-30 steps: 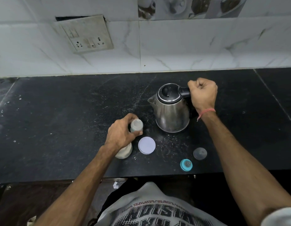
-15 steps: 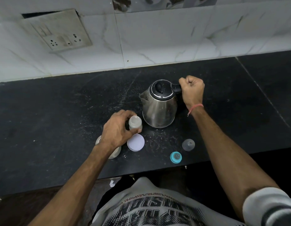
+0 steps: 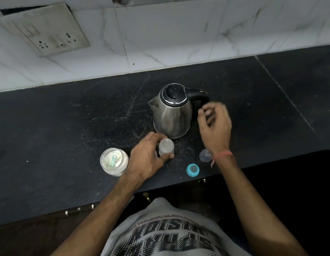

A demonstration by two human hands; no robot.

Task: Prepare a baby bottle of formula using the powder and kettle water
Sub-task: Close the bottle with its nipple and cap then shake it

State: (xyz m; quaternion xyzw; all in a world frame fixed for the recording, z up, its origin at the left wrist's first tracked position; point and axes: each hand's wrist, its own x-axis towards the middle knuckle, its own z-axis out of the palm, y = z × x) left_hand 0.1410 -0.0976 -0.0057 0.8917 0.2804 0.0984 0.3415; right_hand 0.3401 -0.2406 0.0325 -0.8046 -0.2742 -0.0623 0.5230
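Note:
A steel kettle (image 3: pixel 172 112) with a black lid and handle stands upright on the black counter (image 3: pixel 68 130). Just in front of it, my left hand (image 3: pixel 148 157) grips a small clear baby bottle (image 3: pixel 166 147), open at the top and standing on the counter. My right hand (image 3: pixel 215 122) hovers blurred to the right of the kettle, off the handle, fingers loosely curled and holding nothing. The open powder jar (image 3: pixel 114 161) with a teal scoop inside sits left of my left hand. The jar's white lid is hidden behind that hand.
A teal bottle ring with nipple (image 3: pixel 193 169) and a clear dome cap (image 3: pixel 205 155) lie near the counter's front edge (image 3: pixel 49 207), under my right forearm. A socket plate (image 3: pixel 44 30) is mounted on the tiled wall behind.
My right hand has let go of the kettle handle and pulled back towards me. The left hand still grips the bottle. The powder jar is now uncovered to view.

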